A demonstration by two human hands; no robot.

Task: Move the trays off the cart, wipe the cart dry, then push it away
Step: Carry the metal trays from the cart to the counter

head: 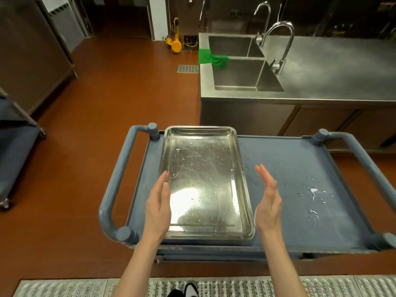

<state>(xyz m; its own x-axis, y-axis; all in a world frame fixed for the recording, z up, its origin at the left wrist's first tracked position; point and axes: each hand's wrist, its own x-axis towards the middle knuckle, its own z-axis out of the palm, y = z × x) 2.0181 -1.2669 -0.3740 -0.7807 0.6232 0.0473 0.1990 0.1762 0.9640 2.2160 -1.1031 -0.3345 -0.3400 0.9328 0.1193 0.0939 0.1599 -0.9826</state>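
A blue plastic cart (pixel 289 159) stands in front of me with a handle at each end. On its left half lies a shiny steel tray (pixel 203 179), seemingly stacked on another tray whose edge shows below it. Water drops dot the tray, and small puddles (pixel 312 194) lie on the cart's right half. My left hand (pixel 159 204) hangs at the tray's left rim with straight fingers, the thumb over the edge. My right hand (pixel 267 198) hovers just right of the tray, fingers straight, holding nothing.
A steel counter (pixel 332 67) with a double sink (pixel 242 71) and two taps stands behind the cart. A green cloth (pixel 211 57) hangs over the sink divider. Another blue cart (pixel 15 146) is at the far left. A metal floor grate (pixel 64 287) runs under my feet.
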